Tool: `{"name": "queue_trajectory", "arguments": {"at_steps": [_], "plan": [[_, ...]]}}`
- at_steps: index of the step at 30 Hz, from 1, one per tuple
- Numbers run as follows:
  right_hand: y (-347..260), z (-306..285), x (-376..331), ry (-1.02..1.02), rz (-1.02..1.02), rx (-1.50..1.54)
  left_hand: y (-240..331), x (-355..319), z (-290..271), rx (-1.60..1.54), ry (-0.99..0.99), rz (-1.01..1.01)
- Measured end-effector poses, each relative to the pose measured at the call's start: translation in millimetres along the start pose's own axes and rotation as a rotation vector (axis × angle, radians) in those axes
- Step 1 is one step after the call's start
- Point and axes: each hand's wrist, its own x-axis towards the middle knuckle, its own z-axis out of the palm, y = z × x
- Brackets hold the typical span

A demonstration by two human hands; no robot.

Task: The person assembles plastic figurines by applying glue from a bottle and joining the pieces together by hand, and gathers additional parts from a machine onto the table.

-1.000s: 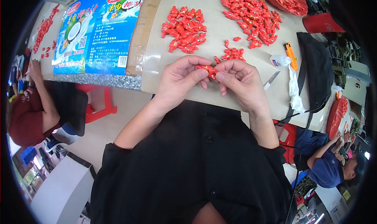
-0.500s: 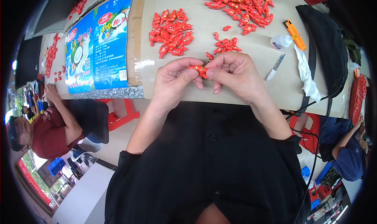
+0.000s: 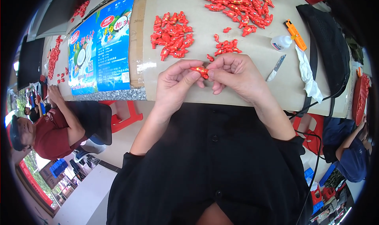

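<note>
Pinching one small red foil-wrapped piece (image 3: 199,70) between left hand (image 3: 173,85) and right hand (image 3: 236,76) fingertips, both curled narrow, near table edge; loose red pile (image 3: 171,35) far left.

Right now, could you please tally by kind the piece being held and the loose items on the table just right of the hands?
Held red piece: 1
White squeeze bottle: 1
Orange utility knife: 1
Metal blade: 1
White cloth: 1
Total: 5
</note>
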Motion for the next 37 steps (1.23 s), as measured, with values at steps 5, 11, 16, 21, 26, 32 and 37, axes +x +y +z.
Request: {"name": "queue_trajectory", "arguments": {"at_steps": [5, 11, 16, 21, 26, 32, 37], "plan": [[-6.3, 9.4, 4.8, 0.036, 0.033, -0.104, 12.1, -3.7, 1.4, 0.123, 0.019, -0.025], [0.4, 6.5, -1.5, 0.146, -0.005, -0.243, -3.0, 1.3, 2.3, 0.302, -0.037, 0.046], [5.7, -1.3, -3.3, 0.178, 0.007, -0.253, -9.6, 0.9, 10.8, 0.483, 0.017, 0.252], [-8.1, 1.9, -2.3, 0.091, 0.028, -0.33, -4.2, -3.8, 7.1, 0.507, 0.007, 0.332], [2.2, -10.1, -3.0, 0.114, -0.039, -0.318, -16.3, 0.0, 7.9, 0.512, 0.009, 0.464], [-3.9, -10.9, -12.2, 0.04, 0.062, -0.351, -19.1, -1.8, 9.5, 0.515, -0.055, 0.44], [5.5, -19.1, -7.2, 0.088, -0.041, -0.405, -21.1, -0.4, 13.6, 0.505, -0.092, 0.325]]}}
